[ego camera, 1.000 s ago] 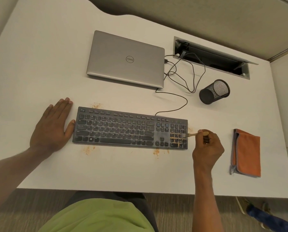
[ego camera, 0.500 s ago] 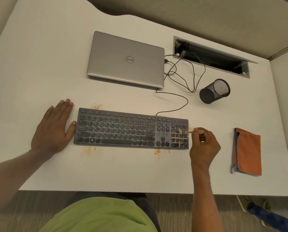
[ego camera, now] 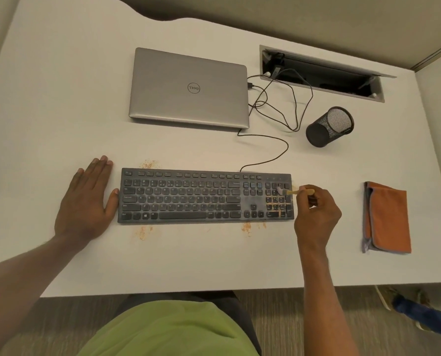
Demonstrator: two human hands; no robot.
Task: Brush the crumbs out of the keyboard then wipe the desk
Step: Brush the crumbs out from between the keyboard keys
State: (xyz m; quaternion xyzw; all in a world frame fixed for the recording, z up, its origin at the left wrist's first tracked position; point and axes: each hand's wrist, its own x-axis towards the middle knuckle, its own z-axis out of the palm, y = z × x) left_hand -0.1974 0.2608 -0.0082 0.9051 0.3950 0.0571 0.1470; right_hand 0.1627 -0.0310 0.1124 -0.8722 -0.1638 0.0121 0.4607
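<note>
Nearest me, along the front edge of the keyboard [ego camera: 205, 196], two patches of orange crumbs [ego camera: 246, 227] lie on the white desk [ego camera: 60, 111]. A third patch sits just behind its far-left corner.

At the keyboard's left end, the left hand [ego camera: 86, 201] lies flat on the desk with straight fingers, holding nothing; its thumb touches the case. At the right end, the right hand [ego camera: 317, 214] curls its fingers round the pale handle of a small brush [ego camera: 291, 192]. The bristles rest on the upper rows of the number pad, and orange specks show among the lower pad keys. Well to the keyboard's right lies a folded orange cloth [ego camera: 387, 218], untouched.

Hazards, as I judge them:
- A stroke drawn inward would push crumbs under neighbouring keys rather than off the end.
- A brisk flick could scatter them toward the cloth.
- If the flat hand lifts, the keyboard may slide under the brush.
- During wiping, the cable [ego camera: 273, 155] leaving the keyboard's rear could snag.
- The mesh cup [ego camera: 328, 127] behind its right end could be knocked.

Writing: I can read the letter keys, Q W E R T Y among them, but the smaller key legends are too fine. Behind the keyboard, the closed laptop [ego camera: 188, 88] carries a round Dell badge, upside down from my view.
</note>
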